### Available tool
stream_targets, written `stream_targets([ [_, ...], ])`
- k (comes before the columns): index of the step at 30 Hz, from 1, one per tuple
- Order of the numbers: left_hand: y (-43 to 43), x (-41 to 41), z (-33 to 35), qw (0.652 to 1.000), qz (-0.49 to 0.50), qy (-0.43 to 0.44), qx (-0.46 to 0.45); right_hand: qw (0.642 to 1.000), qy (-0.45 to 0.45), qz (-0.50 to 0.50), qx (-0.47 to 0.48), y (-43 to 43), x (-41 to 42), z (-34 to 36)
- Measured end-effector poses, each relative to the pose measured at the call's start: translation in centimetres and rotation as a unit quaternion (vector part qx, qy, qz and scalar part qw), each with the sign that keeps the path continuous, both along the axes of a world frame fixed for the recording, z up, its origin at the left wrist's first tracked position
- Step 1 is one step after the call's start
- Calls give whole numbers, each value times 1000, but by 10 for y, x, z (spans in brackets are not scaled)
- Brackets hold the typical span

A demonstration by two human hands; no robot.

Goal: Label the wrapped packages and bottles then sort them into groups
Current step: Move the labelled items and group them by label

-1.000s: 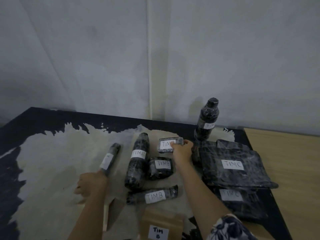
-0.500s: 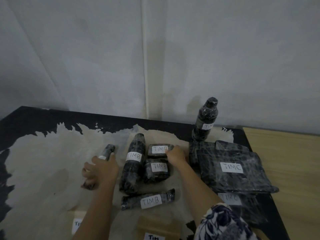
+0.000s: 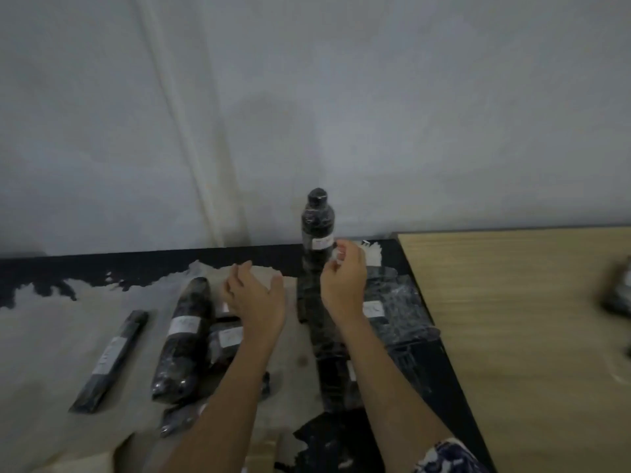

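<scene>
Black-wrapped items with white labels lie on the pale sheet (image 3: 51, 336). A thin wrapped stick (image 3: 112, 356) is at the left, and a lying bottle (image 3: 186, 336) sits beside a small package (image 3: 227, 339). Another wrapped tube (image 3: 177, 418) lies nearer me. An upright wrapped bottle (image 3: 317, 227) stands by the wall. Flat wrapped packages (image 3: 396, 312) are stacked to its right. My left hand (image 3: 256, 298) hovers over the small packages with fingers spread, holding nothing. My right hand (image 3: 345, 278) is raised beside the upright bottle's label with fingers loosely curled and nothing in it.
A wooden table (image 3: 512, 319) adjoins on the right, with a blurred dark object (image 3: 618, 295) at its far right edge. The grey wall (image 3: 307, 114) runs close behind the bottle. Brown paper pieces (image 3: 263, 452) lie at the near edge.
My left hand let go of the thin stick and moved right over the small packages. My right hand left the small package and rose toward the upright bottle. The view swung right.
</scene>
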State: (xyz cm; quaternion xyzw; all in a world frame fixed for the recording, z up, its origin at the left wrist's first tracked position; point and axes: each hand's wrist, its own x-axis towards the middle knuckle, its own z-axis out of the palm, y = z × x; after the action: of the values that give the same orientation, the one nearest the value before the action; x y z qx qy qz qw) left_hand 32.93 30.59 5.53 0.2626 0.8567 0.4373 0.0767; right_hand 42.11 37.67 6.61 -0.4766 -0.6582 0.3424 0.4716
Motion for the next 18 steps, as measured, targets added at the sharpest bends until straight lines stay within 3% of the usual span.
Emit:
stream_targets([
  [9, 80, 175, -4, 989, -143, 37, 8, 974, -114, -190, -51, 70, 214, -49],
  [13, 110, 259, -18, 984, -179, 9, -9, 906, -276, -275, -162, 100, 329, -68],
  [18, 139, 351, -37, 977, -208, -20, -40, 829, -341, -324, -304, 128, 439, -82],
])
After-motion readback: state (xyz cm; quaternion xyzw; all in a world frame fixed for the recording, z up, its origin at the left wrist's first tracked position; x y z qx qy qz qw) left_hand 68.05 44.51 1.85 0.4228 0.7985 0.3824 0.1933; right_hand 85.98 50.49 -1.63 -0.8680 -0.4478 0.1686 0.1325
